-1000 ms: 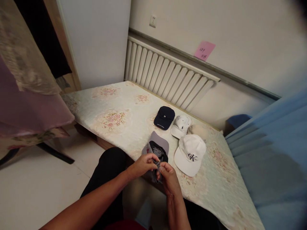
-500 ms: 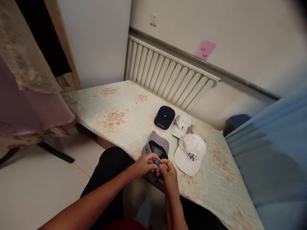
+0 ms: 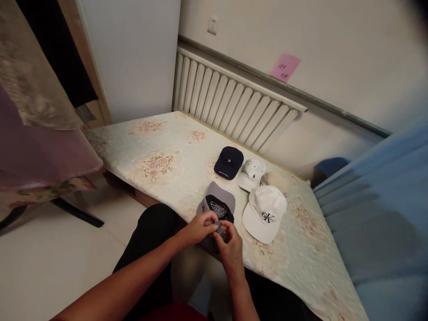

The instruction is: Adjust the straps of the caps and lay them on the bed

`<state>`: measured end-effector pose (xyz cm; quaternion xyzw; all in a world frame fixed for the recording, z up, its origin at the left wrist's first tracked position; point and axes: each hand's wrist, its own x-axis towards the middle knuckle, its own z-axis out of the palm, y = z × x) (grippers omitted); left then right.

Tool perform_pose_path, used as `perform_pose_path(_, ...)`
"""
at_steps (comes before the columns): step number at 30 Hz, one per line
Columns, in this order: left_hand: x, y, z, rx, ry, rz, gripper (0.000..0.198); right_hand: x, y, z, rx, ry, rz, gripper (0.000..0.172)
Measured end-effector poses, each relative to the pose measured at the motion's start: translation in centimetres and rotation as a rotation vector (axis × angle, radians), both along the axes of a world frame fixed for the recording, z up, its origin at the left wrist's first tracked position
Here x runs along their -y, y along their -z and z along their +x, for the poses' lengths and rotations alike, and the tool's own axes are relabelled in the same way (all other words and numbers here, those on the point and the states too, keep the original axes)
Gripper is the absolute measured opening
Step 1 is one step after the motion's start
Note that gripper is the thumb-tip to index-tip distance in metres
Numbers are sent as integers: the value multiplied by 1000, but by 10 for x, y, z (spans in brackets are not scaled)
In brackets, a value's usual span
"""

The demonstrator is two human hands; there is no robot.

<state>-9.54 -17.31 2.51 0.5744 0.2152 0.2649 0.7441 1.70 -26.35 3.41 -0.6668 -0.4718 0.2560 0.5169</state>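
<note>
A grey baseball cap (image 3: 222, 192) lies upside down at the bed's near edge, its brim pointing away and its dark lining showing. Over its back, both hands pinch the cap's grey strap (image 3: 220, 231). My left hand (image 3: 199, 229) is closed on the strap from the left, thumb against fingers. From the right, my right hand (image 3: 230, 245) grips the same strap with thumb and fingertips. The strap's fastening is too small to make out. Right of the hands sits a white cap with black letters (image 3: 264, 214). Farther back are a navy cap (image 3: 229, 162) and a smaller white cap (image 3: 252, 174).
A beige cap (image 3: 276, 182) is partly hidden behind the lettered white one. The caps rest on a bed with a floral cover (image 3: 180, 142). Behind it runs a white radiator (image 3: 227, 98). A blue curtain (image 3: 377, 214) hangs at the right, and draped cloth (image 3: 43, 142) at the left.
My right hand has shifted slightly left and its fingers have curled around the strap. More of the strap shows between the hands. The other caps stay in place.
</note>
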Motion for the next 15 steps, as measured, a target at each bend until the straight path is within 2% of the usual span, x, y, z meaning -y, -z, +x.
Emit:
perform_pose_path(4, 2, -3, 0, -46, -14, 37, 20, -2, 6, -2, 223, 79, 26, 16)
perform_pose_path(8, 1, -6, 0, -138, -71, 114, 18, -2, 12, -1, 349, 89, 41, 16)
perform_pose_path(15, -10, -9, -5, -223, -202, 211, 16, 3, 15, 8, 335, 113, 38, 13)
